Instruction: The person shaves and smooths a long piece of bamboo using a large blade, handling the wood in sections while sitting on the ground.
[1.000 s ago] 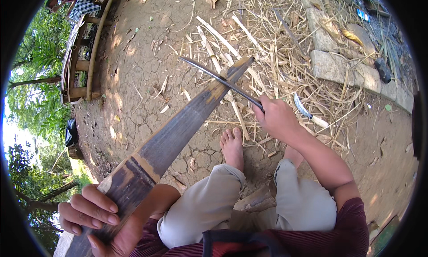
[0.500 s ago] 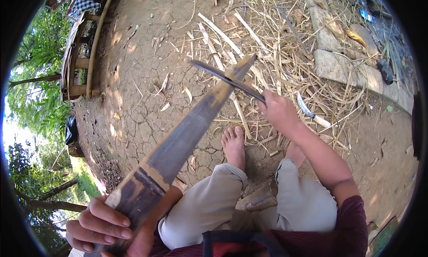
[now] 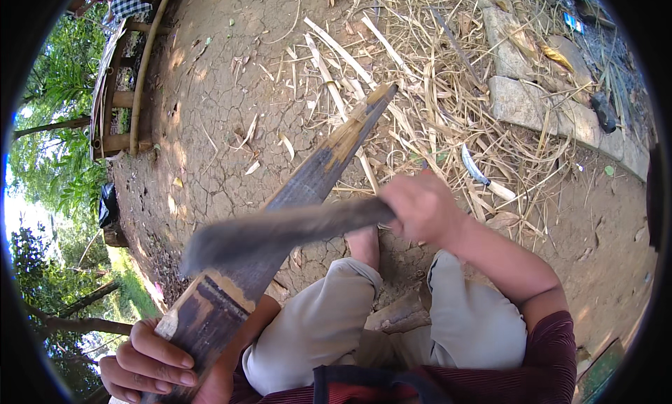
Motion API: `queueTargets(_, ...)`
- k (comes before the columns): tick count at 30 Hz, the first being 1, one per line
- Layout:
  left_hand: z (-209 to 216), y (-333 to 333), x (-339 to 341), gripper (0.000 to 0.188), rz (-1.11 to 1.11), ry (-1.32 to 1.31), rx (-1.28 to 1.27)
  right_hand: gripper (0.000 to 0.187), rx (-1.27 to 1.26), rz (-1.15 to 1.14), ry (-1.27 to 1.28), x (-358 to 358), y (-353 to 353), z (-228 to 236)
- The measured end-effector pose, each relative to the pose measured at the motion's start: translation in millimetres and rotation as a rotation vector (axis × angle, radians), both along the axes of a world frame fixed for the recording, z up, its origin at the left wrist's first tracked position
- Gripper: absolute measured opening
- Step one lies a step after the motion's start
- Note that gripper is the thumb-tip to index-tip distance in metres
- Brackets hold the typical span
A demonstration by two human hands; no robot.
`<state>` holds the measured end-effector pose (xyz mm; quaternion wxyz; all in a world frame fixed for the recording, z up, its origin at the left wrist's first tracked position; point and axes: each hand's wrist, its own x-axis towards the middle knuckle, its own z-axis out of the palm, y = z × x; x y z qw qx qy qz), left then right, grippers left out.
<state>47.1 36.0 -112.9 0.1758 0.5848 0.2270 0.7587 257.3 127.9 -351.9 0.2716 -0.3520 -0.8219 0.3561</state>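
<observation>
My left hand [image 3: 157,365] is wrapped round the near, lower end of a long dark bamboo piece [image 3: 315,176]. It slants away from me to the upper right and narrows to a tip, where paler wood shows along the upper face. In my right hand [image 3: 423,204] is a machete [image 3: 280,229] with a broad dark blade, smeared by motion. The blade lies across the middle of the bamboo in this view, its wide end pointing left toward my left hand. Whether it touches the bamboo I cannot tell. My fingers hide the machete's handle.
Pale shavings and strips [image 3: 448,117] cover the ground ahead. A curved knife with a light handle [image 3: 500,189] lies among them to the right. Stone blocks [image 3: 535,106] edge the right side. At far left stands a bamboo bench [image 3: 122,99], with part of a person behind it.
The machete has swung from the bamboo's far tip back toward me and left, its blade now over the middle. My right hand came nearer. The far end shows more pale wood.
</observation>
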Motion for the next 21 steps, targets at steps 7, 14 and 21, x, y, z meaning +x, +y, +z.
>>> queueTargets(7, 11, -4, -22, 0.030, 0.179, 0.028, 0.041, 0.031, -0.432, -0.113, -0.257, -2, 22, -33)
queueTargets(14, 6, -3, -9, 0.022, 0.099, 0.038, -0.018, 0.029, -0.088, 0.005, 0.071, -1, -8, 17)
queueTargets(21, 5, -1, -13, 0.028, 0.090, 0.035, 0.034, 0.031, -0.218, -0.189, -0.346, 3, 24, -74)
